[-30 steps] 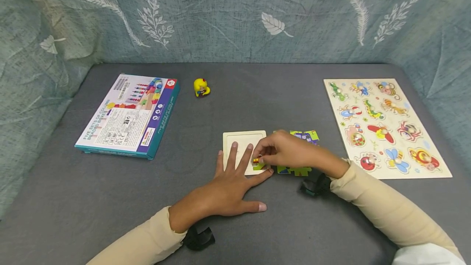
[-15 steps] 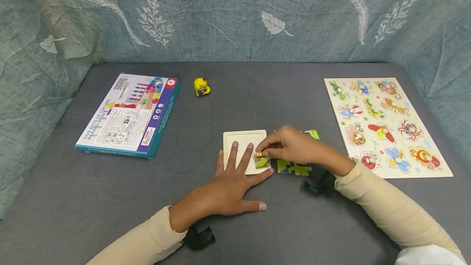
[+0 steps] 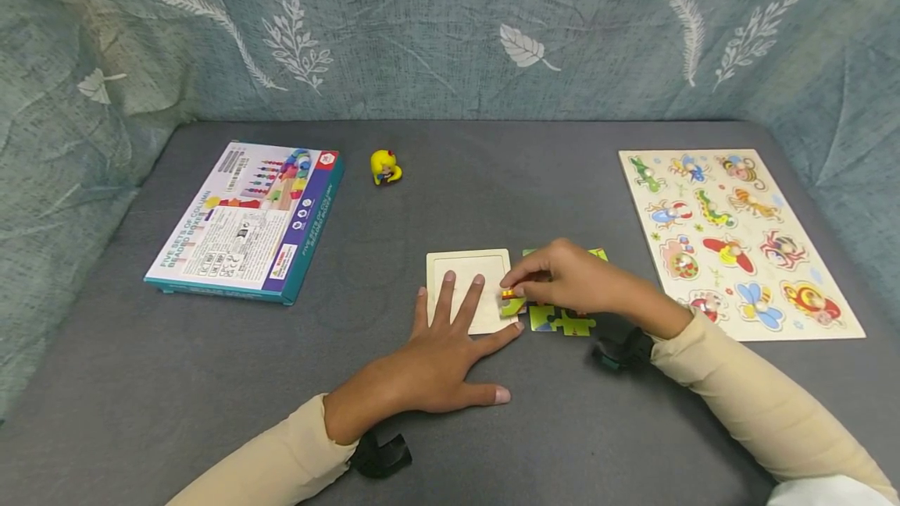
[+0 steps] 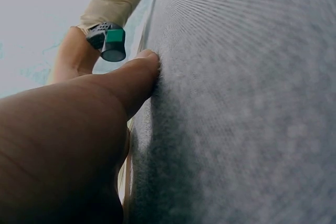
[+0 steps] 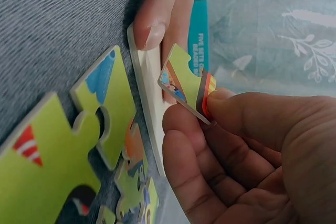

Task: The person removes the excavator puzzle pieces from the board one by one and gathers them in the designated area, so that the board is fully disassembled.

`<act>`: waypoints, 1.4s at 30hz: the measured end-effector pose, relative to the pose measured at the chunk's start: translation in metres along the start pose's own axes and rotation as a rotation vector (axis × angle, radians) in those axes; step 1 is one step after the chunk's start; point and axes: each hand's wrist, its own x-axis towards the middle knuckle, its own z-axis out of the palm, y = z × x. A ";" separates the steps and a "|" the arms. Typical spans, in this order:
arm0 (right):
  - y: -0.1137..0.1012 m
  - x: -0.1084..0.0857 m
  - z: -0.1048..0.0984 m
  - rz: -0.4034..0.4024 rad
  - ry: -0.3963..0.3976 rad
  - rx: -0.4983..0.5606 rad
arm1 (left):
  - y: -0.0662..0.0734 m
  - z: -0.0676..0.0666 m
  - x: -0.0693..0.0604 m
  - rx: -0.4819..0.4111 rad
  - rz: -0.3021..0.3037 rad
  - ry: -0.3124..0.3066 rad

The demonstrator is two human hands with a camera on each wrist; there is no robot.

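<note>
My left hand (image 3: 437, 361) lies flat with its fingers spread across a pale wooden puzzle tray (image 3: 467, 262), and its thumb rests on the table. Between thumb and fingers my right hand (image 3: 573, 279) pinches a green jigsaw piece (image 5: 184, 80) with a red and yellow edge, tilted over the tray's right side. Just right of the tray, partly beneath the right hand, lie several loose jigsaw pieces (image 3: 575, 323), green with coloured prints. In the left wrist view the left thumb (image 4: 134, 77) shows close up, and the tray is mostly hidden.
A beaded-box toy carton (image 3: 242, 225) lies at the left. Behind the tray sits a small yellow-haired figurine (image 3: 384, 167). On the right is a wooden insect puzzle board (image 3: 734, 244). A leaf-patterned curtain (image 3: 450, 30) hangs along the back of the grey table (image 3: 281, 381).
My right hand has lifted the green jigsaw piece off the tray's lower right corner and moved slightly to the right with it. My left hand has stayed in place.
</note>
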 end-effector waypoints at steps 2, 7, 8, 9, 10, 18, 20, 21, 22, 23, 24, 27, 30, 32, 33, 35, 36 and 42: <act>0.000 -0.002 -0.001 0.008 0.005 0.002 | 0.000 0.000 0.000 0.003 -0.002 -0.003; 0.001 -0.008 -0.005 0.048 0.010 0.000 | 0.001 0.000 0.000 0.005 0.000 -0.002; 0.002 -0.009 -0.005 0.053 0.009 0.006 | 0.001 0.000 0.000 0.004 0.001 0.000; 0.002 -0.010 -0.006 0.057 0.011 0.008 | 0.001 0.000 0.000 0.004 0.002 0.001; 0.002 -0.011 -0.007 0.058 0.012 0.009 | 0.001 0.000 0.000 0.002 0.002 0.002; 0.003 -0.019 -0.015 0.072 0.033 0.009 | 0.001 0.000 0.000 -0.006 -0.006 0.000; 0.003 -0.022 -0.017 0.078 0.039 0.014 | 0.001 0.000 0.000 -0.007 -0.008 -0.006; 0.003 -0.024 -0.018 0.082 0.043 0.012 | 0.001 0.000 0.000 -0.006 -0.009 -0.008; 0.003 -0.025 -0.019 0.087 0.048 0.008 | 0.001 0.000 0.000 -0.006 -0.010 -0.010; 0.003 -0.026 -0.020 0.094 0.053 0.011 | 0.001 0.000 0.001 -0.007 -0.010 -0.011; 0.002 -0.028 -0.021 0.098 0.061 0.009 | 0.002 0.000 0.001 -0.006 -0.010 -0.012; 0.002 -0.031 -0.023 0.113 0.079 -0.002 | 0.002 0.000 0.001 -0.006 -0.014 -0.011; 0.003 -0.034 -0.025 0.118 0.088 -0.016 | 0.002 0.000 0.000 -0.009 -0.018 -0.006; 0.004 -0.036 -0.026 0.125 0.086 -0.022 | 0.001 -0.001 0.000 -0.012 -0.020 -0.006; 0.004 -0.037 -0.027 0.127 0.086 -0.029 | 0.001 -0.001 0.000 -0.015 -0.019 -0.005; 0.005 -0.040 -0.028 0.135 0.084 -0.033 | 0.001 -0.001 0.000 -0.021 -0.017 -0.004; 0.005 -0.041 -0.029 0.137 0.083 -0.032 | 0.001 -0.001 0.000 -0.023 -0.016 -0.005; 0.006 -0.048 -0.032 0.159 0.079 -0.028 | 0.001 -0.001 -0.001 -0.026 -0.014 -0.003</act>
